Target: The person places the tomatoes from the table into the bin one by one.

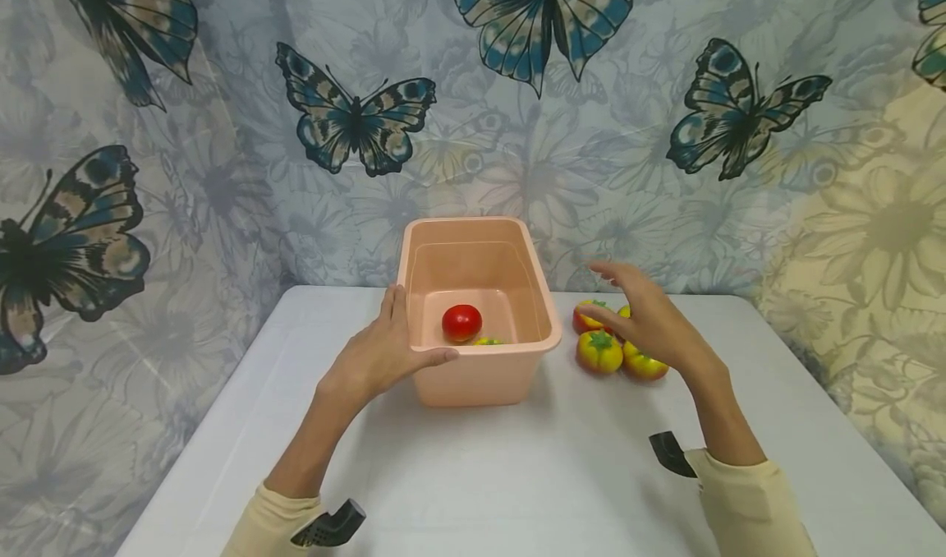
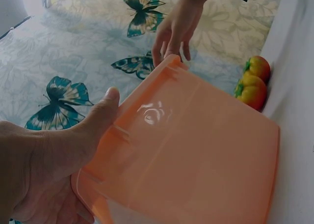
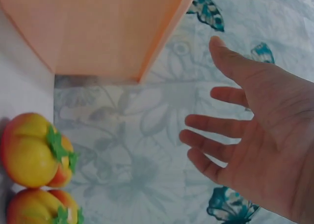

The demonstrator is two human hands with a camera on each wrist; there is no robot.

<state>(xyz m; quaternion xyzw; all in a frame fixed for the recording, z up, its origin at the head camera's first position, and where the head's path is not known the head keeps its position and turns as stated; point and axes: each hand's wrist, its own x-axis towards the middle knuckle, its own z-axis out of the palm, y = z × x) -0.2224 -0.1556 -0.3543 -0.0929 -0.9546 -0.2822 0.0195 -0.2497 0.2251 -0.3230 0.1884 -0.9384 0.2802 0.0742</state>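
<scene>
Tub [image 1: 476, 380] gleams pale peach, gripped by left hand [image 1: 378, 347]; right hand [image 1: 658, 320] spreads empty.

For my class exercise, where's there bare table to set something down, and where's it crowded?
Bare patches: the table in front of the bin, between the sleeves; left of the left grip; and right of the yellow-red fruits, towards the table's right edge. Crowded: just right of the bin, where those fruits cluster near the right grip.
</scene>
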